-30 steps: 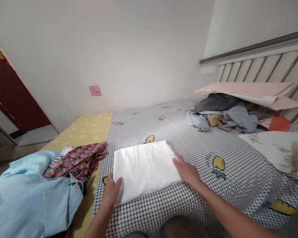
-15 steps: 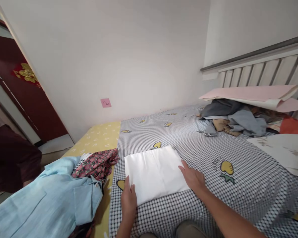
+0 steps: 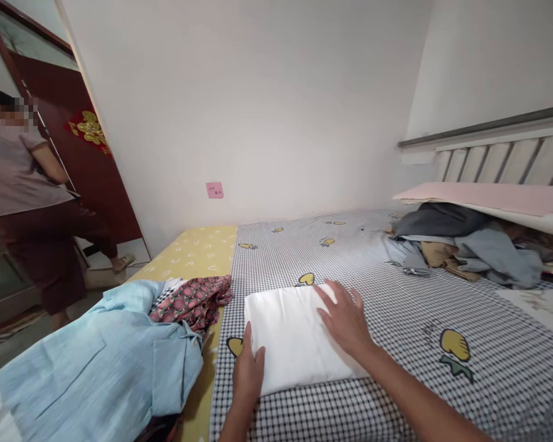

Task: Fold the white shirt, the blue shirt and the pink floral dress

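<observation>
A white cloth (image 3: 290,337), folded into a flat rectangle, lies on the checked bedsheet (image 3: 322,417) in front of me. My right hand (image 3: 348,316) rests on its right part with the fingers spread and the palm down. Along the cloth's left edge is my left hand (image 3: 247,371), its fingers stretched out and the thumb apart from them at the border. Neither hand is closed around the cloth.
On the left lie a light blue denim shirt (image 3: 83,368) and a red floral garment (image 3: 196,301). A heap of clothes (image 3: 493,245) sits at the right beneath a pink sheet (image 3: 498,196). A person (image 3: 32,196) is by the dark red door (image 3: 74,141).
My right hand has moved from the cloth's right edge onto its top, fingers spreading. My left hand stays at the left edge. The view has shifted left, bringing more of the person in.
</observation>
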Motion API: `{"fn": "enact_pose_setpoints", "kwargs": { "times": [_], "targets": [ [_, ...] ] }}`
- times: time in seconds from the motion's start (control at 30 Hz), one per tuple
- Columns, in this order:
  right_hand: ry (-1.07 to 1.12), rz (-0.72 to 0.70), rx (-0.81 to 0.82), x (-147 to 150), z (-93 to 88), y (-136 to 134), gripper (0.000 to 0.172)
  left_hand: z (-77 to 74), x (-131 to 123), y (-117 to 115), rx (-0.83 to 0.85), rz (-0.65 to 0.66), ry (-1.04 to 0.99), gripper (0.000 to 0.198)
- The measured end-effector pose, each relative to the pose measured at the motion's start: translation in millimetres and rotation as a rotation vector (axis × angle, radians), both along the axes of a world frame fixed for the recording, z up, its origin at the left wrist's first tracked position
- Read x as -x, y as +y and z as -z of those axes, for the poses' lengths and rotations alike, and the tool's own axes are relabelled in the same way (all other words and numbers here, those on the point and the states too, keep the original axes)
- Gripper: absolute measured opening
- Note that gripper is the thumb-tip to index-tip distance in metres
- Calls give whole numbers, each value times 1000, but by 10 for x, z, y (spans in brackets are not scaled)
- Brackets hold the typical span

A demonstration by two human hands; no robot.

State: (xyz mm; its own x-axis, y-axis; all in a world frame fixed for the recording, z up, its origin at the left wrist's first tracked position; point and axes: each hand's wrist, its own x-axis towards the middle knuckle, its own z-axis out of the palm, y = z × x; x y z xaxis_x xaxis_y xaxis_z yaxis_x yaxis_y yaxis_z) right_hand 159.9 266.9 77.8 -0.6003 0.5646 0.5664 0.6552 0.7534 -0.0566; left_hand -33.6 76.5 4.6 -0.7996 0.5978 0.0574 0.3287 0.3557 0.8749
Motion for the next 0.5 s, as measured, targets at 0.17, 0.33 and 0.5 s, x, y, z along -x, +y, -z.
{"fn": "enact_pose_setpoints", "kwargs": {
  "times": [0.17, 0.33, 0.5],
  "targets": [
    [-240, -148, 329, 422, 240, -265, 55, 58, 75, -27, -185, 18, -111, 73],
    [-369, -80, 474, 403, 675, -240, 57, 56, 138, -59, -308, 0, -302, 73],
    [-380, -61, 450, 390, 724, -193, 56, 2, 131, -124, -402, 42, -575, 101]
  ]
}}
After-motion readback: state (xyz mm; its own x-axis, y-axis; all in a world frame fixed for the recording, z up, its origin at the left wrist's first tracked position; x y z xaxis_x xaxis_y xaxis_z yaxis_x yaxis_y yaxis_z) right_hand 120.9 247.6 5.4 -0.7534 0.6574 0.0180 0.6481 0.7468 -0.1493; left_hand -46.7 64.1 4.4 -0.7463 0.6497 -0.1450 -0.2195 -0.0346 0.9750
